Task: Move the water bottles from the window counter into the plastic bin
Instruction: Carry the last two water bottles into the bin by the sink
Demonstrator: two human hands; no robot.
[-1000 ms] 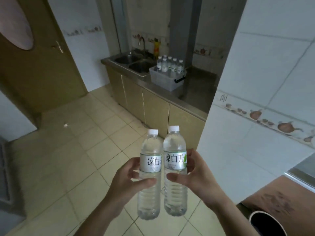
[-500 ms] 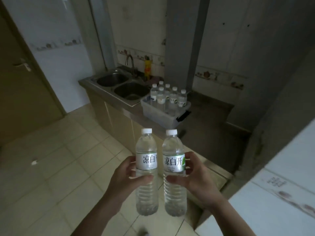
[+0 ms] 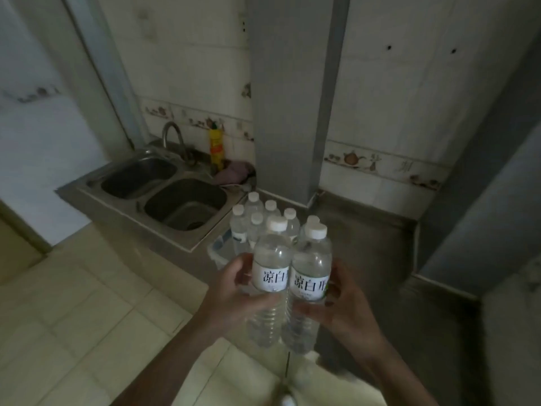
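Observation:
My left hand (image 3: 231, 291) grips a clear water bottle (image 3: 270, 259) with a white cap and white label, held upright. My right hand (image 3: 342, 306) grips a second, matching water bottle (image 3: 311, 268), touching the first. Both bottles hang in front of the clear plastic bin (image 3: 218, 250), which stands on the steel counter (image 3: 366, 238) to the right of the sink. Several capped bottles (image 3: 254, 218) stand upright inside the bin. The held bottles hide most of the bin.
A double steel sink (image 3: 164, 189) with a tap (image 3: 172, 139) lies left of the bin. A yellow bottle (image 3: 216, 148) and a pink cloth (image 3: 234, 174) sit behind it. A grey column (image 3: 289, 98) rises behind the bin. Tiled floor (image 3: 73, 317) lies to the left.
I have moved closer to the counter with both bottles. The bin and sink now loom larger and sit directly behind the held bottles. My grips are unchanged.

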